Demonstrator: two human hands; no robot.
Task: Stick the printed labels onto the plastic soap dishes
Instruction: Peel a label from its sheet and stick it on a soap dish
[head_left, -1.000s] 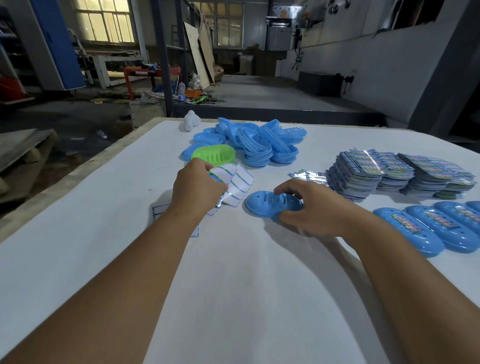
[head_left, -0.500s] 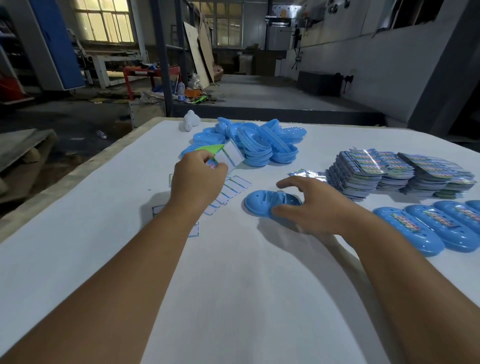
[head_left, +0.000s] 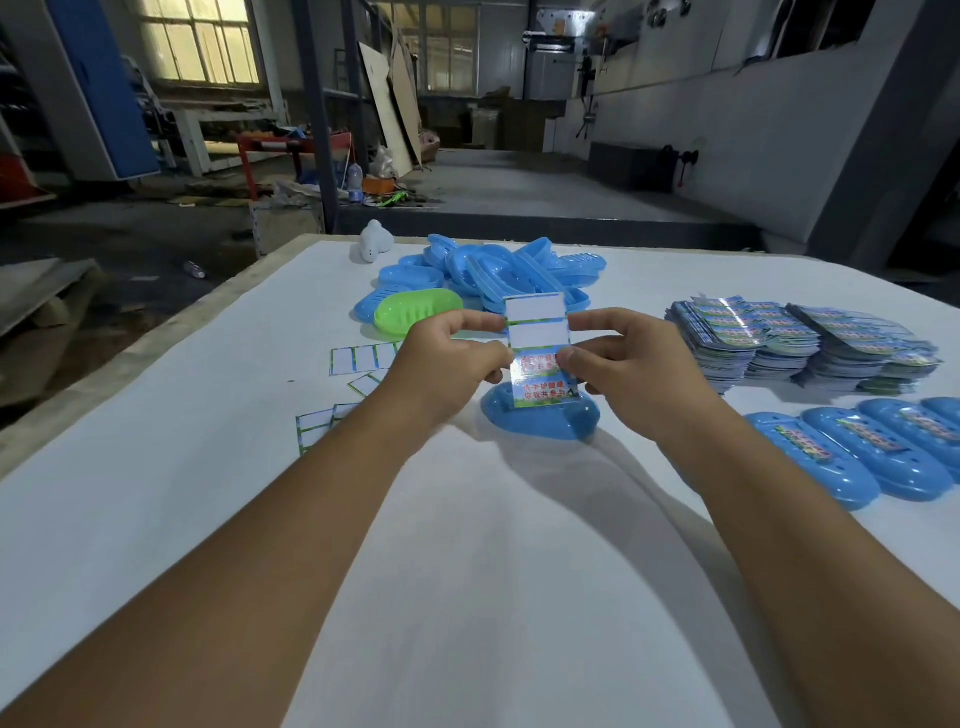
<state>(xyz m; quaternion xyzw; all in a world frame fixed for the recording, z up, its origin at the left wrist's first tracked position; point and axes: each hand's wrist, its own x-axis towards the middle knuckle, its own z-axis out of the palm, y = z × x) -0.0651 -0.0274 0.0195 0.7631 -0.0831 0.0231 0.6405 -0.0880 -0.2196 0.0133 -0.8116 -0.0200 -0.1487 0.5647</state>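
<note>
Item, peeling step: my left hand (head_left: 457, 358) and right hand (head_left: 621, 364) each pinch the label strip (head_left: 537, 353), held above the blue soap dish (head_left: 540, 421) on the surface (head_left: 467, 545); next, probably lifting 1 printed label's corner cleanly.

We see the left hand (head_left: 451, 364) and right hand (head_left: 626, 364) pinching a tall strip of printed labels (head_left: 537, 353) by its edges above an overturned blue plastic soap dish (head_left: 540, 421) on the white table (head_left: 467, 545).
</note>
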